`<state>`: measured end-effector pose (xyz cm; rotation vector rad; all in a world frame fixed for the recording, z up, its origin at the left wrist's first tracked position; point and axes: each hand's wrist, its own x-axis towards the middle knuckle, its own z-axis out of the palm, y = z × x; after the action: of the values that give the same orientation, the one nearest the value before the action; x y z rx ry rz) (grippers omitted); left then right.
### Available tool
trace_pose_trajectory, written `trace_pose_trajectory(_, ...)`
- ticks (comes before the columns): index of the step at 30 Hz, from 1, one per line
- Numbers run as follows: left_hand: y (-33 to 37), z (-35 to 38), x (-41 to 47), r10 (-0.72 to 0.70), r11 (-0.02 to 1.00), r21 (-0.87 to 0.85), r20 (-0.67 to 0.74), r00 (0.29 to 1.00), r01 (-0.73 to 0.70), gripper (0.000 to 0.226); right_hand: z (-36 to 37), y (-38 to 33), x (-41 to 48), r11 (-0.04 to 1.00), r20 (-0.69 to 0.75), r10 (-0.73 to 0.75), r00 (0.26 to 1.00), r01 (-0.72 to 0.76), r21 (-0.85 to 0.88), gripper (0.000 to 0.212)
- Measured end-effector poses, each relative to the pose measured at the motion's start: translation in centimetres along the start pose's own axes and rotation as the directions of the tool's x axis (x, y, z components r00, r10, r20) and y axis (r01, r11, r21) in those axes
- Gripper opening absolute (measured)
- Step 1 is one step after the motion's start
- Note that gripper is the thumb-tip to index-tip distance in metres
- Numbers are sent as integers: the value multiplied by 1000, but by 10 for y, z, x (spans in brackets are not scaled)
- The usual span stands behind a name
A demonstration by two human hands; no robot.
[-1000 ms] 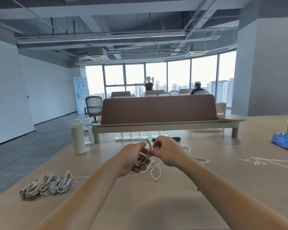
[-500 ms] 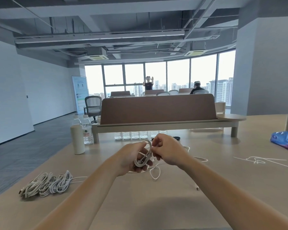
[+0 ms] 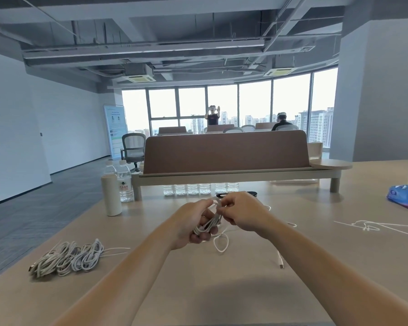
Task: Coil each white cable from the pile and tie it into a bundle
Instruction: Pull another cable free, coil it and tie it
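Note:
My left hand [image 3: 190, 225] grips a coiled white cable [image 3: 207, 225] above the middle of the wooden table [image 3: 222, 290]. My right hand [image 3: 242, 211] pinches the same cable at the top of the coil. A loose loop of this cable [image 3: 220, 243] hangs below the hands, and its plug end [image 3: 280, 263] lies on the table to the right. Several tied white cable bundles [image 3: 67, 258] lie at the left of the table. Another loose white cable [image 3: 368, 227] lies stretched out at the right.
A cream bottle [image 3: 111, 195] and water bottles [image 3: 125, 182] stand at the back left. A brown desk divider on a raised shelf [image 3: 226, 152] crosses the back, with small bottles under it. A blue plastic bag [image 3: 405, 196] lies far right. Two people are far behind.
My right hand has shifted slightly up and around the top of the coil, working the cable end. The left hand keeps its hold on the coil.

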<state>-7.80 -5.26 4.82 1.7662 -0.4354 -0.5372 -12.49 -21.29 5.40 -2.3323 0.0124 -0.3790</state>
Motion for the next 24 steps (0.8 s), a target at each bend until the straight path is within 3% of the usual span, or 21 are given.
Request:
trace_pose_trajectory(3, -2, 4, 8, -1, 999, -43, 12, 1000, 2, 54, -1, 7, 2, 998, 12, 49, 999, -49, 28, 31)
trace_pose_trajectory(10, -8, 25, 36, 31, 995, -97, 34, 999, -27, 43, -16, 36, 8, 986, -43, 148, 988, -144, 81, 31)
trace_pose_trajectory(19, -9, 80, 83, -35, 994, -95, 210, 977, 56, 41, -44, 99, -1, 941, -152, 306, 940, -274, 199, 20)
trace_pose_trajectory(24, -1, 122, 108, -18, 999, -25, 161, 987, 23, 41, -61, 132, -5, 933, -249, 342, 906, -296, 206, 15)
